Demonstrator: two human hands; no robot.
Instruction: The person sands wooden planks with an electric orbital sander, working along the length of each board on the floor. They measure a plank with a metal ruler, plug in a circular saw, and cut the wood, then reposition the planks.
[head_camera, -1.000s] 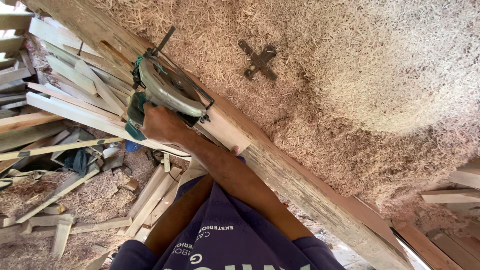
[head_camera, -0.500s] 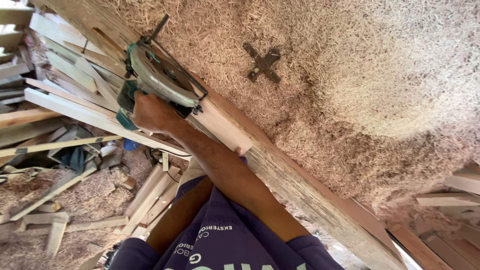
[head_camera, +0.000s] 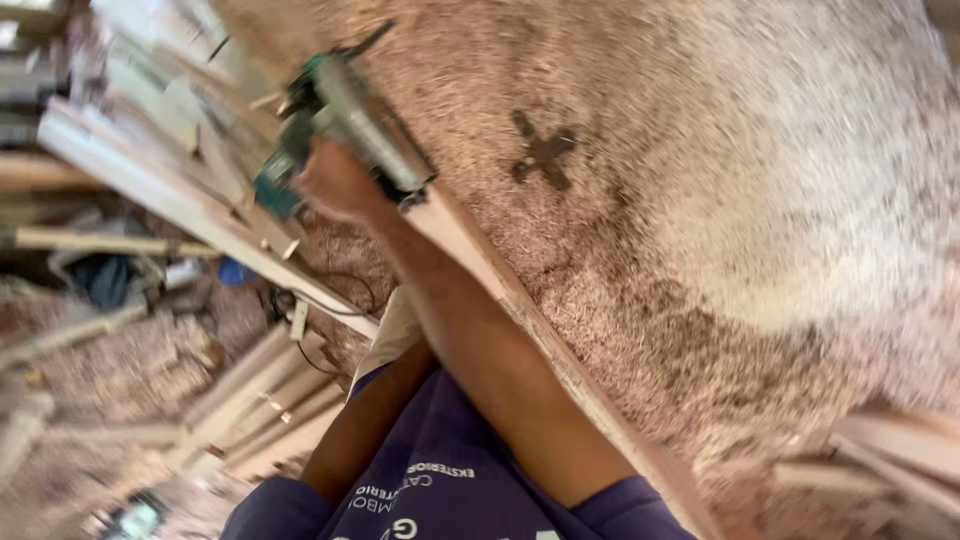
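Observation:
My right hand (head_camera: 335, 185) is closed around the handle of a green and grey circular saw (head_camera: 352, 105). The saw rests on a long wooden plank (head_camera: 530, 330) that runs diagonally from the upper left down to the lower right. My right arm stretches out along the plank from my purple sleeve. My left forearm (head_camera: 355, 440) reaches up from the lower left and passes under the right arm, so my left hand is hidden. The picture is blurred by motion.
A large heap of sawdust (head_camera: 720, 200) fills the right side, with a dark cross-shaped piece (head_camera: 543, 152) lying on it. Pale planks and offcuts (head_camera: 190, 210) are piled at the left. A thin black cable (head_camera: 335, 305) and a blue object (head_camera: 235, 272) lie among them.
My right hand and the saw have slid farther along the plank, away from my body. The view has swung and become blurred.

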